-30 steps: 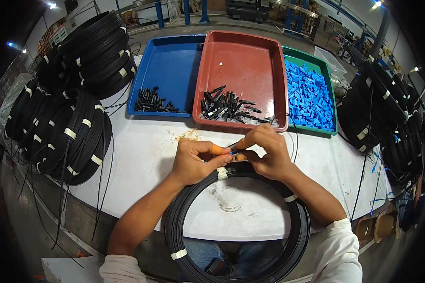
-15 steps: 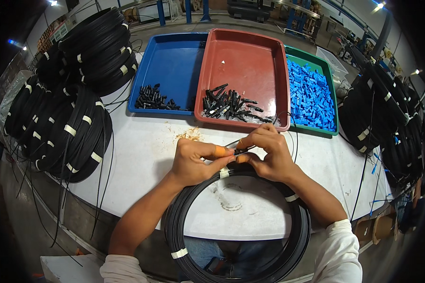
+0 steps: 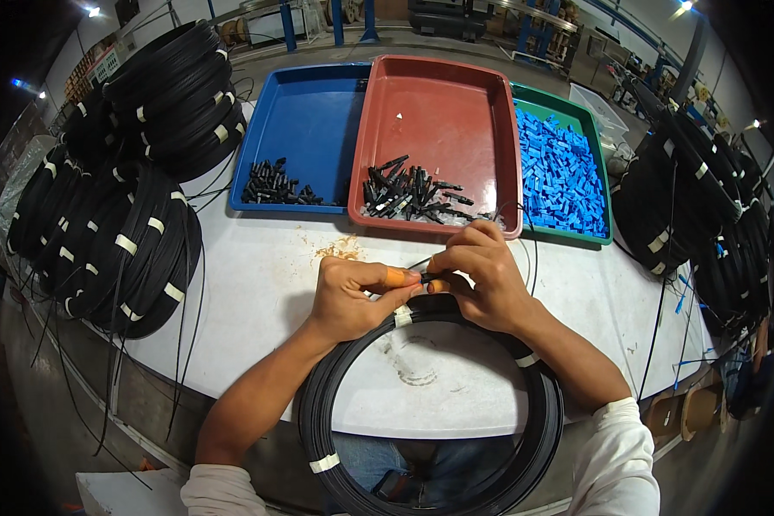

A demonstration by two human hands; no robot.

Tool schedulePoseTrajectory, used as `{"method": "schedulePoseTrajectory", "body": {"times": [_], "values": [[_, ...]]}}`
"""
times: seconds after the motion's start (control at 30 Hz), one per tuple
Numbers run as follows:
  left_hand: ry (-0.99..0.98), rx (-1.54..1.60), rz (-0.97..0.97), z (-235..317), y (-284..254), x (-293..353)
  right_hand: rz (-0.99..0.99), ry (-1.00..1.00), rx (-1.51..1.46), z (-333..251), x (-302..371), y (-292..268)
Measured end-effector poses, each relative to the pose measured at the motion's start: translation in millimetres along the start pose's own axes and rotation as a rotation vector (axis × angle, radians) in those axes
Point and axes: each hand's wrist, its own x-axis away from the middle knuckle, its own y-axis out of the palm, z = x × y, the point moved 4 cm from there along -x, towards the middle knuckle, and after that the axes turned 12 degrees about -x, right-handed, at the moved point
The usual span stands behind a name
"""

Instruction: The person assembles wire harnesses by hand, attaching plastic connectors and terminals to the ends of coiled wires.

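My left hand (image 3: 348,297) and my right hand (image 3: 488,279) meet above the table, both closed in a pinch with orange wraps on some fingers. Between the fingertips is a small black connector (image 3: 426,278), mostly hidden by them. A thin black cable runs by the right fingers. Directly below the hands, a coil of black cable (image 3: 318,404) bound with white tape lies partly on the table and overhangs its near edge. Beyond them, a red tray (image 3: 443,103) holds black connector parts (image 3: 413,191) at its near end.
A blue tray (image 3: 305,103) with short black parts stands left of the red one. The green tray (image 3: 576,99) at right is full of blue clips (image 3: 563,176). Stacked black cable coils (image 3: 129,249) flank the white table (image 3: 258,344), with more coils (image 3: 662,206) at right. Brown shavings lie near the red tray.
The fingers have shifted slightly around the connector, and the right-hand fingers are drawn closer over it. Otherwise the view has only moved a little.
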Motion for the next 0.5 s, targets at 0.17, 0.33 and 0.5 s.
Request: {"method": "schedulePoseTrajectory", "body": {"times": [0.17, 0.33, 0.5], "values": [[-0.271, 0.219, -0.027, -9.4, 4.7, 1.7, 0.148, -0.233, 0.162, -10.8, -0.8, -2.1], [0.037, -0.042, 0.014, 1.6, 5.2, -1.1, 0.097, -0.173, 0.114, -6.0, 0.6, -4.5], [0.174, -0.207, -0.027, 12.2, -2.5, -0.4, 0.000, 0.058, -0.097, 2.9, -0.7, 2.8]]}}
